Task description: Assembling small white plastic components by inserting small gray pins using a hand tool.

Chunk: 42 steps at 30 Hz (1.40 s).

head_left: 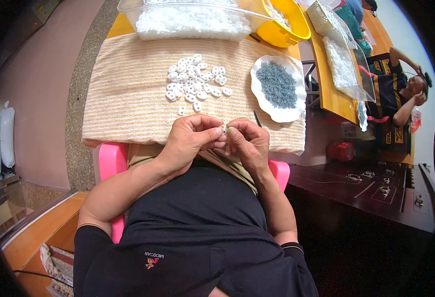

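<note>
Both hands meet over the near edge of the striped cloth. My left hand pinches a small white plastic piece between thumb and fingers. From the other side my right hand closes its thumb and forefinger at the same piece; whether it also grips something tiny is hidden. Beyond them lies a loose pile of white oval two-holed pieces, with one piece apart and nearer me. To the right, a white wavy-rimmed dish holds many small blue-grey translucent pieces.
A clear bin full of white pieces stands at the far edge, beside a yellow bowl. One thin dark stick lies near my right hand. At another table on the right sits a person.
</note>
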Available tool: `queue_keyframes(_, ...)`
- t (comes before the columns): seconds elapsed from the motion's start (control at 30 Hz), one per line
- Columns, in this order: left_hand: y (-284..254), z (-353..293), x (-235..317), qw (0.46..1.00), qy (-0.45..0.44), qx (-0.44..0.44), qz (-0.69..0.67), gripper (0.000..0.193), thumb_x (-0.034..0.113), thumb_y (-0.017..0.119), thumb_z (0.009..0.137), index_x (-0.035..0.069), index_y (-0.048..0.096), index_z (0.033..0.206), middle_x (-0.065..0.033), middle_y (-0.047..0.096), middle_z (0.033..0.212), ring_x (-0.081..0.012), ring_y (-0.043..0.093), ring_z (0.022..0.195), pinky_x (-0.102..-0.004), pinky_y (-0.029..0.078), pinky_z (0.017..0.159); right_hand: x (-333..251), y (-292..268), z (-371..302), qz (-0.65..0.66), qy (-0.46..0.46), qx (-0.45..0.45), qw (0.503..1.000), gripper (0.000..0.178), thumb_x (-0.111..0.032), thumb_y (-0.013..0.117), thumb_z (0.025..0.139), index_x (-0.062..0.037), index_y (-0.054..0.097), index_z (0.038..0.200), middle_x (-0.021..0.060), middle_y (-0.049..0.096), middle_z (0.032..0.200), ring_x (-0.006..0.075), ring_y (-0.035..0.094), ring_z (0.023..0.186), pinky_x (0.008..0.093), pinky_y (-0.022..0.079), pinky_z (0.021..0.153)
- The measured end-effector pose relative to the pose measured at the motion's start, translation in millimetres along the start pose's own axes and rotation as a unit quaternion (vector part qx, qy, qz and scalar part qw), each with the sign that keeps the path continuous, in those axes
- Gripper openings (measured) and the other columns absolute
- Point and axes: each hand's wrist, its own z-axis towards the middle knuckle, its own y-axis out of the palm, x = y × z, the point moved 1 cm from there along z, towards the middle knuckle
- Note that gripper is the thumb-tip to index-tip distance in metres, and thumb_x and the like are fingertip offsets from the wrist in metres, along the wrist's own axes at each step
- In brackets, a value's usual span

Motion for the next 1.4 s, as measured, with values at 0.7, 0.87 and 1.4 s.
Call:
queue_keyframes(0.7,-1,-1,-7,0.995,0.063,0.0,0.072,0.012,0.003,0.062,0.088,-0.005,0.061,0.098,-0.0101,0.066,0.087,-0.0137,0.065,0.077,-0.026,0.057,0.072,-7,1,3,-0.034,0.051,-0.012,0.998,0.012,-0.007,0.061,0.09,0.0051,0.063,0.089,0.0049,0.062,0.072,0.0094,0.058,0.061,0.0216,0.051,0.057)
queue_keyframes(0.87,1,0,-5,0.998,0.056,0.003,0.042,0.013,0.003,0.061,0.088,-0.004,0.06,0.099,-0.0094,0.066,0.087,-0.013,0.064,0.076,-0.0259,0.056,0.072,-8,1,3,-0.016,0.042,-0.01,0.999,0.013,-0.008,0.061,0.09,0.0052,0.063,0.091,0.0047,0.061,0.07,0.0098,0.058,0.06,0.022,0.051,0.057)
queue_keyframes(1.4,0,-1,0,0.998,0.044,0.038,0.005,0.012,0.005,0.061,0.089,-0.001,0.06,0.099,-0.0072,0.065,0.086,-0.0127,0.065,0.076,-0.026,0.057,0.072,-15,-12,29,-0.279,-0.111,0.006,0.954,0.011,-0.004,0.059,0.09,0.0053,0.062,0.096,0.0022,0.059,0.077,0.0037,0.053,0.057,0.0193,0.045,0.05)
